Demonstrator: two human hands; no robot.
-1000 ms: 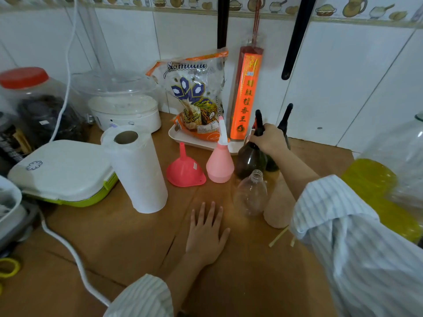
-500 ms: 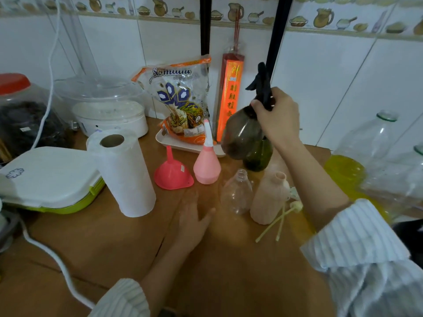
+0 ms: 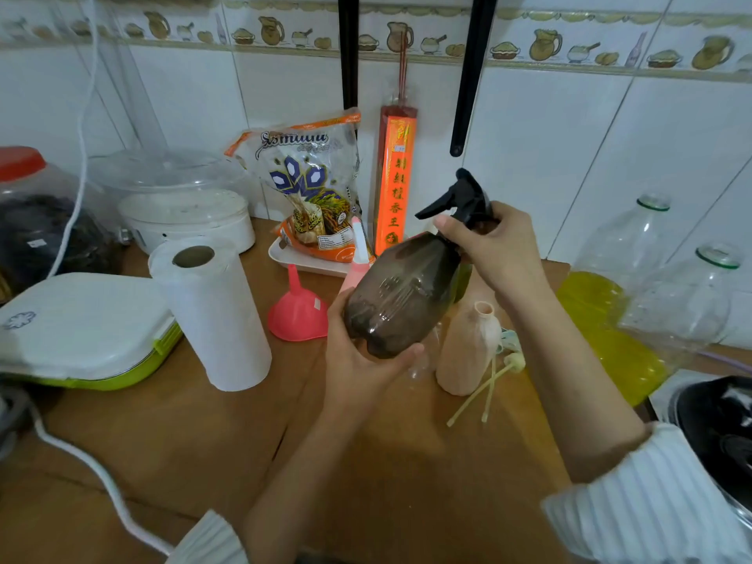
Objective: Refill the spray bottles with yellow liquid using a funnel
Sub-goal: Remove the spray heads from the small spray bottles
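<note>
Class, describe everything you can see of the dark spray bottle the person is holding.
The dark spray bottle has a smoky brown, see-through plastic body with moulded ridges and a black trigger sprayer head still fitted. It looks empty. It is held in the air above the wooden table, tilted, base toward the camera and down-left, nozzle pointing left. The left hand cups its base; the right hand grips the neck just under the sprayer. It hides part of the pink bottle behind it.
</note>
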